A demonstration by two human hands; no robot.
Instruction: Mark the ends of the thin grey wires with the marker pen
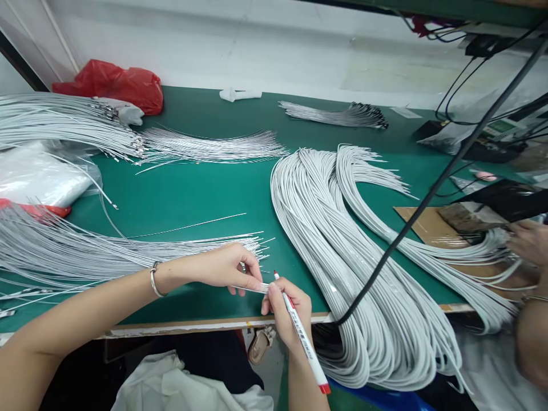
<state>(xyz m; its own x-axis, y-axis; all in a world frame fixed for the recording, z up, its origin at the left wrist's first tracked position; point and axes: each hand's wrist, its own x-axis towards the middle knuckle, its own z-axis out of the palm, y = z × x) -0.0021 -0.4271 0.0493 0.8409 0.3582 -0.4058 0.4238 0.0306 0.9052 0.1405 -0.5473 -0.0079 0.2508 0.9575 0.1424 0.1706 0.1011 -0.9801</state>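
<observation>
Stretching before a white wall (205, 45), the green tabletop (180, 200) holds bundles of grey cables (325, 228). Near its front edge, the left hand (234, 267) pinches thin wires (265, 287) lying crosswise, ends rightward; the right hand (304, 308) closes around a marker (303, 339) — tip pointing away and leftward, long axis slanting back to the right — beside those ends.

On a workbench (192, 197), a cable bundle (325, 228) right of centre hangs over the front edge. Right of it, a second bundle (440, 262) runs, seemingly across cardboard (417, 222), toward a co-worker's hand (527, 244). At left, a bag (47, 177) lies between a front wire bundle (85, 251) and a rear wire bundle (55, 120). At front centre, the left hand (233, 265) is beside the right hand (291, 311).
</observation>
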